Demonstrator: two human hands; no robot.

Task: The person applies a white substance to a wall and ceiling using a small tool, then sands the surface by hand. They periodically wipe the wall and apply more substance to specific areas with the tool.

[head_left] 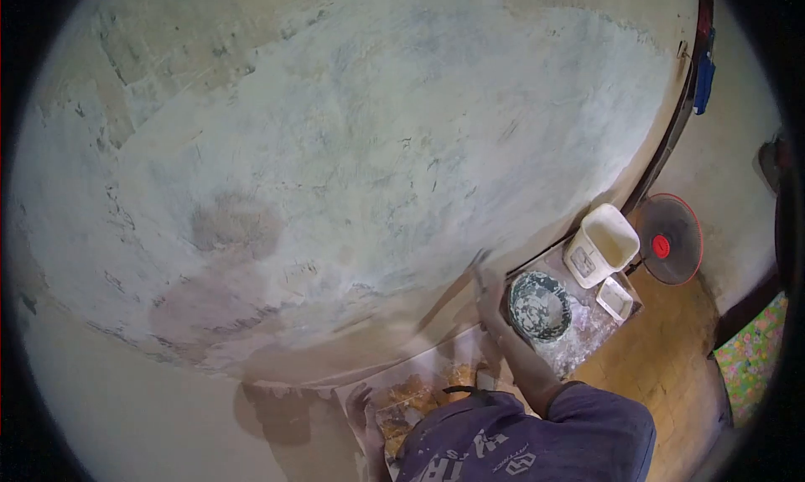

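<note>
My right hand [493, 302] is held up close to the wall, left of a bowl, its fingers closed on a thin flat tool [481, 259] that looks like a putty knife; motion blurs it and only its edge shows. Patchy whitish plaster covers much of the wall [402, 155]. Low down at the wall's foot, my left hand [360, 405] has its fingers apart and slightly bent, with nothing visible in it. The dark round bowl [540, 307], smeared with white paste, sits on a spattered surface just right of my right forearm.
A white square bucket [602, 245] and a small white tray [615, 299] stand beside the bowl on the spattered board [579, 343]. Behind them is a round fan [668, 239] with a red rim. Flowered cloth [752, 360] lies at far right. Brown floor [671, 348] shows between.
</note>
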